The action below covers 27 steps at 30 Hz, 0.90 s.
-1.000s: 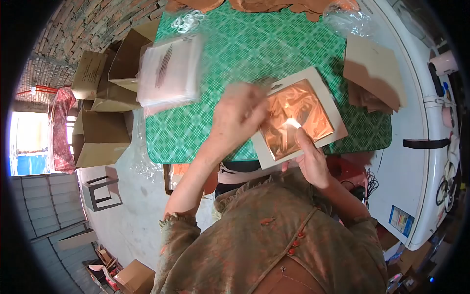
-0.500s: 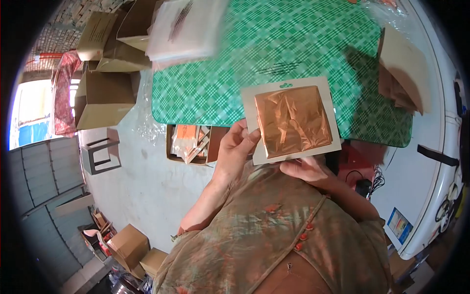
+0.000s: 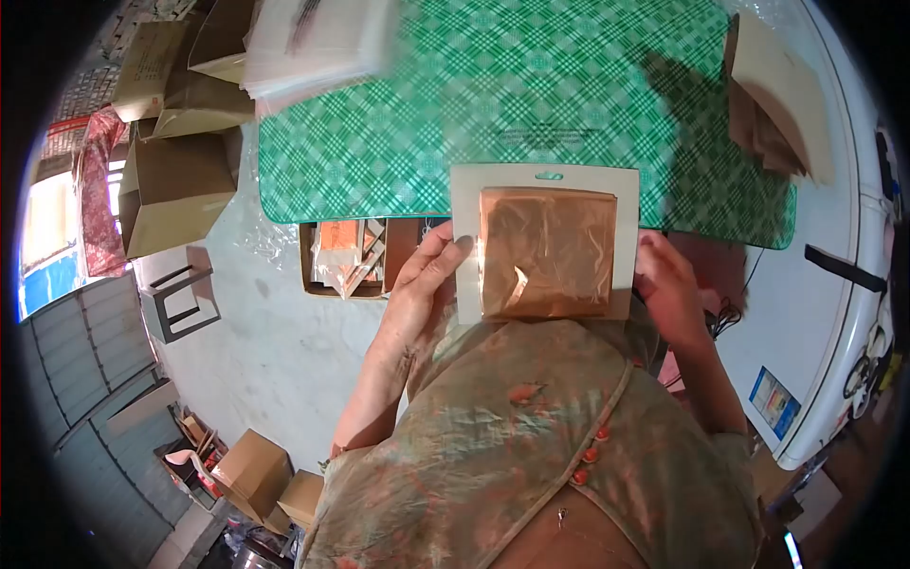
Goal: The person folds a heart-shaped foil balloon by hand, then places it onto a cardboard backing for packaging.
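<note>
A pale backing card (image 3: pixel 464 204) with a hang slot at its top carries a folded, shiny copper-coloured foil sheet (image 3: pixel 548 251). It is upright in front of my body, at the near edge of the green table. My left hand (image 3: pixel 424 275) grips the card's left edge, thumb on the front and fingers partly hidden behind. At the right edge, my right hand (image 3: pixel 671 284) has its fingers curled against the card. Just beyond it on the table, a clear plastic bag (image 3: pixel 545 135) with dark printed lines seems to lie flat.
A green checked cloth (image 3: pixel 379 152) covers the table. Clear bags (image 3: pixel 318 47) are stacked at its far left, and brown cards (image 3: pixel 773 104) at its right. Open cartons (image 3: pixel 180 180) stand left. Below the table edge is a box of packets (image 3: pixel 346 256). A white appliance (image 3: pixel 806 313) stands right.
The card has straightened from a tilt and come slightly closer to my body. My right hand has moved from beneath its lower edge to its right side. My left hand keeps its grip.
</note>
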Tool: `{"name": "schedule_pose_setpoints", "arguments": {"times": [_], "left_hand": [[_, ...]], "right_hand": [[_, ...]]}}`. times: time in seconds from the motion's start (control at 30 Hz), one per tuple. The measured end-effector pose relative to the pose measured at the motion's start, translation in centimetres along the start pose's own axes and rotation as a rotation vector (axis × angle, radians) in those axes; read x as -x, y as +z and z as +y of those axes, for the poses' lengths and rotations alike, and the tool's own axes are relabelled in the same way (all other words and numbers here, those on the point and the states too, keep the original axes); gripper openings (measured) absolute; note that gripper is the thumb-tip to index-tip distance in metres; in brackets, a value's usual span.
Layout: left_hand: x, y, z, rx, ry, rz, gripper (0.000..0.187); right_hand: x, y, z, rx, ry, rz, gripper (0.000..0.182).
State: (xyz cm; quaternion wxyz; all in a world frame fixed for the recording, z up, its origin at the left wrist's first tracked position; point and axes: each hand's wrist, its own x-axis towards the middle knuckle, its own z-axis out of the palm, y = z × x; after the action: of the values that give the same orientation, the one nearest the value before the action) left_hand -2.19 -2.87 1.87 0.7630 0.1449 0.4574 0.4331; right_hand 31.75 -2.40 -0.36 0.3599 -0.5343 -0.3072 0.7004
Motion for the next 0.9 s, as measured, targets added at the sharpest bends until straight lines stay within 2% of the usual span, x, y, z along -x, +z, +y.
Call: {"name": "schedule_pose_setpoints", "arguments": {"times": [0.03, 0.13, 0.23, 0.37, 0.4, 0.57, 0.77, 0.9], "left_hand": [[0.0, 0.0, 0.1, 0.01, 0.006, -0.019, 0.039], [0.1, -0.1, -0.1, -0.011, 0.034, -0.021, 0.043], [0.3, -0.5, -0.5, -0.035, 0.028, -0.021, 0.043], [0.3, -1.6, -1.0, -0.108, 0.055, -0.061, 0.043], [0.3, -1.8, -1.1, -0.173, 0.055, -0.044, 0.036], [0.4, -4.7, -2.9, -0.183, 0.054, -0.065, 0.026], [0.1, -1.9, -1.1, -0.152, 0.047, 0.043, 0.029], [-0.4, -2.6, -0.6, -0.247, 0.055, -0.054, 0.036]], "right_hand": [[0.0, 0.5, -0.3, 0.137, 0.006, 0.009, 0.027], [0.2, 3.6, -1.7, 0.055, -0.055, 0.037, 0.021], [0.2, 2.7, -1.3, 0.197, 0.0, 0.03, 0.017], [0.0, 1.7, 0.3, 0.295, -0.119, 0.013, 0.024], [0.0, 1.6, 0.4, 0.332, -0.132, 0.015, 0.027], [0.1, 1.5, 0.2, 0.507, -0.163, 0.038, 0.036], [-0.6, 1.5, -1.5, 0.57, -0.116, -0.051, 0.037], [-0.9, 1.5, -1.9, 0.475, -0.136, -0.071, 0.031]]}}
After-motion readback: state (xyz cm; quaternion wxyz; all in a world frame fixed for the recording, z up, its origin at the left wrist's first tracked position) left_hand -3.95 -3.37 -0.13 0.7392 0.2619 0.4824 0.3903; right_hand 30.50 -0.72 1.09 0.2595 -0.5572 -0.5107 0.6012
